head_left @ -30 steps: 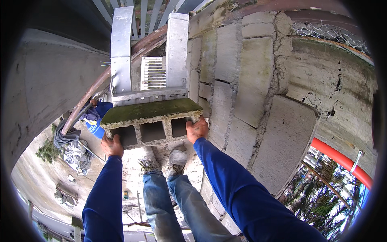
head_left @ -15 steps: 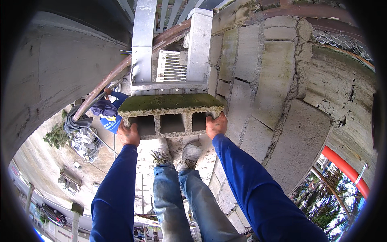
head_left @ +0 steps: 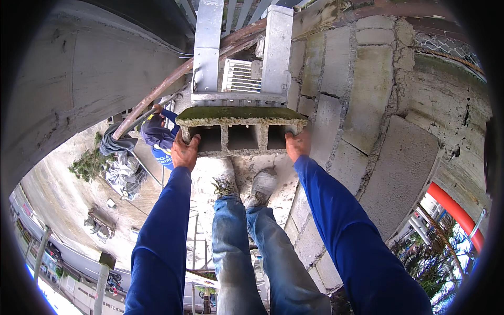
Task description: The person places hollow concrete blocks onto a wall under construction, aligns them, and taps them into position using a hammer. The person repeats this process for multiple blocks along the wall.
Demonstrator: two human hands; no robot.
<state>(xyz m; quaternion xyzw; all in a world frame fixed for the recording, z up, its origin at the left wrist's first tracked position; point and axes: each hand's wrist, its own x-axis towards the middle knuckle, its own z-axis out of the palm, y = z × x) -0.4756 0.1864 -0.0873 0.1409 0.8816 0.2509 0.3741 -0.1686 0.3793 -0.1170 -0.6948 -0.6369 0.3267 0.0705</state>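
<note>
A grey hollow concrete block (head_left: 224, 137) is held in front of me, its three square cavities facing my body. Green moss covers its long top face. At its left end, my left hand (head_left: 185, 152) is closed round the edge, thumb at the opening of the left cavity. My right hand (head_left: 298, 143) grips the opposite end, with fingers by the right cavity. Just beyond the block stands a grey metal ladder-like frame (head_left: 239, 97). Both of my shoes (head_left: 264, 181) show below the block on a pale, dirty ledge.
On the right runs a rough concrete-block wall (head_left: 336, 121); a red pipe (head_left: 455, 215) lies beyond it. A brown rusty pipe (head_left: 157, 92) slants across at the left. Lower down, a co-worker in blue (head_left: 160, 134) holds a pole. The ground (head_left: 68, 194) is far below on the left.
The whole view has shifted, so everything sits higher and further right. The block has tilted a little, showing less mossy top and more of its cavities. Both hands keep their grip.
</note>
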